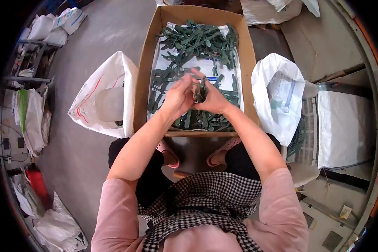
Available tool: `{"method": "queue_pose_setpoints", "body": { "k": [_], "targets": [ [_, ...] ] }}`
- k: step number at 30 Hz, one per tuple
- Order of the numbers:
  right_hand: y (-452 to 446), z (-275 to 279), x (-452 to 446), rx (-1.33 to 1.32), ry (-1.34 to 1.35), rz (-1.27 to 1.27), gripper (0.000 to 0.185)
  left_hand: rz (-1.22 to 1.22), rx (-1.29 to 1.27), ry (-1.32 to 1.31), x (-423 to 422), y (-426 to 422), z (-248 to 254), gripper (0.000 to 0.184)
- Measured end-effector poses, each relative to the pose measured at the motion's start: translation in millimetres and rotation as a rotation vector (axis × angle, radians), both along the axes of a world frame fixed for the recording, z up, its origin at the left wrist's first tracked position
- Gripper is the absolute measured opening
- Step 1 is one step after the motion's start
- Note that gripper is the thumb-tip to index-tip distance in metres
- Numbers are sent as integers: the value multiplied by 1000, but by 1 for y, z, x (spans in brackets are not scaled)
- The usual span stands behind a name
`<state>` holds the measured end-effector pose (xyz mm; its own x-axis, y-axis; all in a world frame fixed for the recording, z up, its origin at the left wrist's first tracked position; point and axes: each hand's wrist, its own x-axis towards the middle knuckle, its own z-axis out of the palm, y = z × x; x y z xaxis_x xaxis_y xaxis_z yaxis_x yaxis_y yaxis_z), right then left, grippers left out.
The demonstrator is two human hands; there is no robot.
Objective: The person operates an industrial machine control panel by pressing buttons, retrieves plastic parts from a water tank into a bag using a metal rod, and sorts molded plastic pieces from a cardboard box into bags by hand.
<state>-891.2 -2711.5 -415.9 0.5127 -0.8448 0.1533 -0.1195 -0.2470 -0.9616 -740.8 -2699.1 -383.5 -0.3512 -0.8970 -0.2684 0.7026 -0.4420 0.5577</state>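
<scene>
My left hand (178, 97) and my right hand (215, 99) meet over the near half of a cardboard box (248, 54). A small bunch of dark green flat pieces (200, 91) is gripped in my right hand, some ends pointing down toward me. My left hand is closed, its fingertips bent in beside that bunch; what is between them is hidden. Inside the box, on a white printed sheet (159, 63), lies a heap of similar dark green slim pieces (193, 40). More of them are scattered below my hands.
A white sack (107, 98) stands open against the box's left side, with a pale rounded thing inside. Another white sack (277, 96) gapes on the right. A wrapped white block (344, 126) is farther right. Shelving with bags (33, 63) lines the left, beyond grey floor (109, 29).
</scene>
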Motion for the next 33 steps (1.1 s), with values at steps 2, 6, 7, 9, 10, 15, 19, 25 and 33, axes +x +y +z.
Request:
{"method": "queue_pose_setpoints", "body": {
  "k": [2, 6, 7, 9, 10, 15, 19, 25, 33],
  "targets": [
    [2, 4, 2, -34, 320, -80, 92, -30, -67, -1, 6, -8, -3, 23],
    [8, -9, 2, 87, 1048, -2, 75, -83, -1387, -1761, 15, -6, -25, 8],
    [15, -22, 1, 88, 1053, 7, 75, -27, -1322, -1733, 16, -6, -30, 10],
    [25, -50, -3, -15, 1384, 106, 67, 32, -1250, -1707, 21, -9, -32, 12],
    [18, -54, -2, -15, 1382, 109, 67, 127, -1192, -1779, 27, -12, -24, 7],
    [-25, -124, -3, 33, 976, -49, 34, 281, -1149, -1760, 46, -22, -22, 11],
    [-29, -87, 4, -224, 796, -144, 14, 34, -745, -1589, 33, -21, -39, 15],
    [-26, -4, -9, -315, 568, -227, 14, 82, -791, -1568, 7, -10, -24, 18],
    [-7, 1, -7, -188, 358, -304, 14, -22, -958, -1513, 0, -9, -45, 14]
  ]
}}
